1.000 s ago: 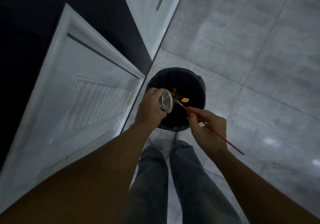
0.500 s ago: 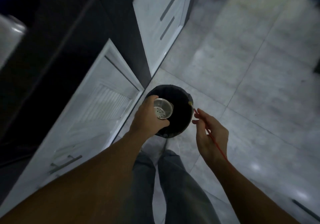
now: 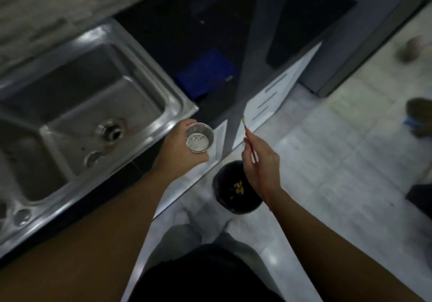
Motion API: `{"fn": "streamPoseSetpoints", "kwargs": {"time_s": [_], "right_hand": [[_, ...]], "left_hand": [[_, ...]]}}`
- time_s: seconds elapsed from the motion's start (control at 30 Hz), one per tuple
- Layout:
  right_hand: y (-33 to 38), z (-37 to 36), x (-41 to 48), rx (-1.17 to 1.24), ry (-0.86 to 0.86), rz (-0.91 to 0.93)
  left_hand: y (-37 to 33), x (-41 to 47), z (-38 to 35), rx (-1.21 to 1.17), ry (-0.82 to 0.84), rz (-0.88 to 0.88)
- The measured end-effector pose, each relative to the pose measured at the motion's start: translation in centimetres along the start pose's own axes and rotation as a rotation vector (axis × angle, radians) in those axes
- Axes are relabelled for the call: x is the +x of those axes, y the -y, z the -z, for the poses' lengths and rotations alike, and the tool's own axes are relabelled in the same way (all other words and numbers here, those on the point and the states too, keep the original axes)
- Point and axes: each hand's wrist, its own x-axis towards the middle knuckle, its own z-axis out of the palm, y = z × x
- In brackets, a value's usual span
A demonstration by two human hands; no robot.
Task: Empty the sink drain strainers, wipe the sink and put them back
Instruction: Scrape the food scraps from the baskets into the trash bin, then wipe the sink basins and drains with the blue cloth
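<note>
My left hand [image 3: 178, 149] grips a round metal drain strainer [image 3: 199, 137], its perforated inside facing up and looking bare. It hovers just off the right front corner of the steel sink [image 3: 149, 74]. The right basin's drain hole [image 3: 110, 130] stands open with no strainer in it. My right hand [image 3: 261, 161] pinches a thin red stick [image 3: 258, 168] whose pale tip points up and away. Below that hand a black bin [image 3: 237, 188] stands on the floor with yellow scraps inside.
A second sink basin [image 3: 28, 161] lies to the left. A blue cloth [image 3: 205, 72] rests on the dark counter right of the sink. White cabinet fronts [image 3: 271, 100] run below the counter. Dark objects sit on the tiled floor at the far right [image 3: 418, 114].
The view has swung up from the bin to the sink and counter. My left hand lifted the strainer from over the bin toward the sink corner. My right hand rose with the stick.
</note>
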Motion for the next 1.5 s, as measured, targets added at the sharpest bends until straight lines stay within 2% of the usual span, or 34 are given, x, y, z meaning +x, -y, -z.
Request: {"fn": "streamPoseSetpoints", "kwargs": {"time_s": [0.1, 0.2, 0.43, 0.63, 0.87, 0.97, 1.13, 1.3, 1.5], "right_hand": [[4.5, -2.6, 3.3, 0.018, 0.033, 0.168], [8.5, -6.0, 5.6, 0.032, 0.064, 0.237], [14.8, -16.3, 9.4, 0.047, 0.249, 0.328], [15.2, -22.8, 11.8, -0.117, 0.463, 0.342], [14.3, -24.3, 11.1, -0.184, 0.495, 0.299], [14.3, -24.5, 11.3, -0.197, 0.523, 0.282], [14.4, -24.8, 11.5, -0.197, 0.54, 0.265], [14.3, -24.8, 11.4, -0.211, 0.547, 0.24], [14.0, -24.7, 11.4, -0.219, 0.566, 0.248]], "left_hand": [[0.6, 0.8, 5.9, -0.046, -0.173, 0.061], [2.6, 1.5, 10.2, -0.052, -0.286, 0.111], [9.9, 4.7, 16.5, -0.043, -0.361, 0.301], [15.9, 8.1, 16.3, -0.125, -0.271, 0.44], [20.3, 10.9, 13.1, -0.222, -0.123, 0.637], [22.4, 11.7, 12.5, -0.118, -0.079, 0.656], [24.4, 12.4, 12.2, -0.112, -0.102, 0.653], [25.2, 12.2, 12.4, 0.076, -0.071, 0.577], [25.5, 11.5, 12.6, 0.091, -0.046, 0.605]]}}
